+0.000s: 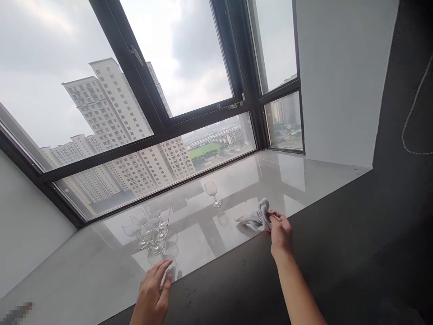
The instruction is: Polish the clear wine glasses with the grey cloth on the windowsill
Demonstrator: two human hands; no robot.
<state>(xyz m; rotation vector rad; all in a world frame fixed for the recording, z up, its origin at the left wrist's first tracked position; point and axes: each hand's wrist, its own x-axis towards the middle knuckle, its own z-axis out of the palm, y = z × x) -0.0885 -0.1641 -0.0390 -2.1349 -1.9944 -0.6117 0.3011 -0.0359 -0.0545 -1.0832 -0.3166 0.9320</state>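
Observation:
My right hand grips a crumpled grey cloth at the front edge of the glossy window sill. Part of the cloth trails to the left over the sill. My left hand is empty, its fingers apart, just over the sill's front edge. Beyond it stands a cluster of several clear stemmed glasses, close together and partly overlapping. A single wine glass stands upright by itself farther back, between the cluster and the cloth. Neither hand touches a glass.
A dark-framed window rises behind the sill, with handles on its frame and tall buildings outside. White walls flank the sill. At the right hangs a beaded cord. A blurred, pixelated thing lies at the lower left.

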